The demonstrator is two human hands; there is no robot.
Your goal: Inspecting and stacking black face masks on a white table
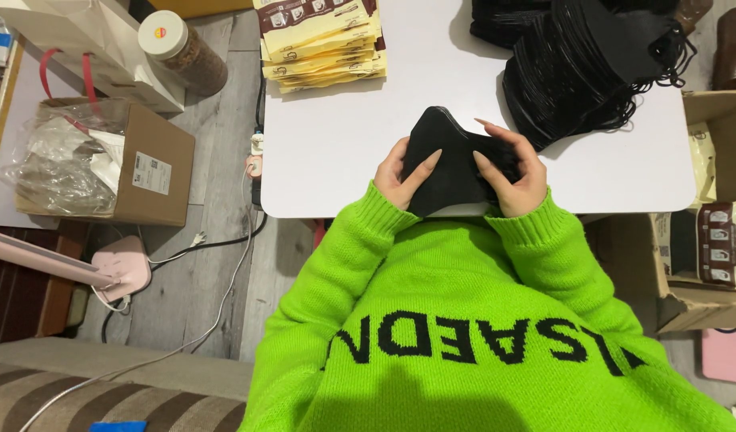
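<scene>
A black face mask (450,164) lies folded at the near edge of the white table (328,136), held between both my hands. My left hand (404,172) grips its left side, fingers laid over the fabric. My right hand (512,172) grips its right side, where the black ear loops bunch up. A large pile of black masks (584,72) with tangled loops sits on the table at the far right. A stack of cream and brown packets (320,40) stands at the far middle. My bright green sweater sleeves fill the lower view.
A cardboard box (104,160) with clear plastic bags sits on the floor at left, beside a jar with a white lid (180,48) and a paper bag. Open boxes with packets (716,240) stand at right. Cables and a pink lamp base (120,268) lie on the floor.
</scene>
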